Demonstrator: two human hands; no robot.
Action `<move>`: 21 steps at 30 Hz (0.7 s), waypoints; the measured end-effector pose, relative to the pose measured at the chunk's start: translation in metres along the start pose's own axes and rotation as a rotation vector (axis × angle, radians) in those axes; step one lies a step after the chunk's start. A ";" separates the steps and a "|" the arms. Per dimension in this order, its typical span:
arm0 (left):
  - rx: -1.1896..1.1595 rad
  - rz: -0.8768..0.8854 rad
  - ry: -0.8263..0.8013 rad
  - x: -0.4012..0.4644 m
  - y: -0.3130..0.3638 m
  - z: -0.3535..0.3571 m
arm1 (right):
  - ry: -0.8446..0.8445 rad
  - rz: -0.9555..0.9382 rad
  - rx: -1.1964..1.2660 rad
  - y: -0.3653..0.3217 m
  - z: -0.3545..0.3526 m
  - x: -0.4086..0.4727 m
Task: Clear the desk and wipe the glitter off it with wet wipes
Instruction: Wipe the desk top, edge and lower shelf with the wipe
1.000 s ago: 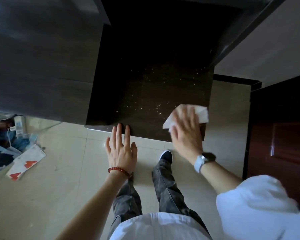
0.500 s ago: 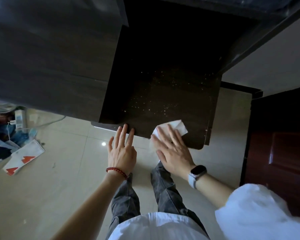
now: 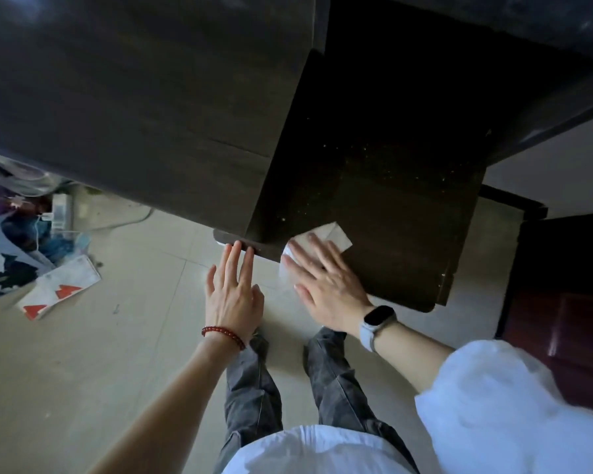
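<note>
A dark wooden desk [image 3: 408, 206] fills the upper middle, and specks of glitter [image 3: 367, 159] are scattered over its top. A white wet wipe [image 3: 336, 236] lies at the desk's front edge. My right hand [image 3: 326, 285] presses flat on the wipe with straight spread fingers, and part of the wipe hangs over the edge. My left hand [image 3: 233, 292] is held flat just below the front edge, its fingertips touching the desk's near left corner. It holds nothing.
A larger dark desk surface [image 3: 134, 107] runs along the left. On the tiled floor at the left lie a pile of papers and packets [image 3: 59, 289] and a power strip [image 3: 60, 208]. A reddish-brown door [image 3: 569, 302] stands at the right. My legs are below the desk's edge.
My right hand has swept the wipe from the desk's right front toward the left front edge, close to my left hand. My left hand stays at the edge.
</note>
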State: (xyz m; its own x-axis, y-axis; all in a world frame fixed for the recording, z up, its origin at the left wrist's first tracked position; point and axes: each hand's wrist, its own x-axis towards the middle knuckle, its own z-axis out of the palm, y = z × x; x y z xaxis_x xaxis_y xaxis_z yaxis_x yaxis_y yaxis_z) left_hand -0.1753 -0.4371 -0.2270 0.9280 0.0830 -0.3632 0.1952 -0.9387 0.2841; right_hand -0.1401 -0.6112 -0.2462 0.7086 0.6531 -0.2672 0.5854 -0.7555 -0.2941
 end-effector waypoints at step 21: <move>-0.127 0.027 0.019 0.010 -0.023 -0.017 | 0.064 0.062 0.185 -0.026 0.003 0.028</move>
State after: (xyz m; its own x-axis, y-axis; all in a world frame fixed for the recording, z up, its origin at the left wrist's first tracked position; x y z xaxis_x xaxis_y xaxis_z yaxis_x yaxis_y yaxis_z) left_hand -0.1652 -0.4088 -0.2218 0.9391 0.0657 -0.3373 0.2076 -0.8907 0.4044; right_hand -0.1366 -0.5732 -0.2484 0.7682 0.5965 -0.2326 0.4619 -0.7679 -0.4439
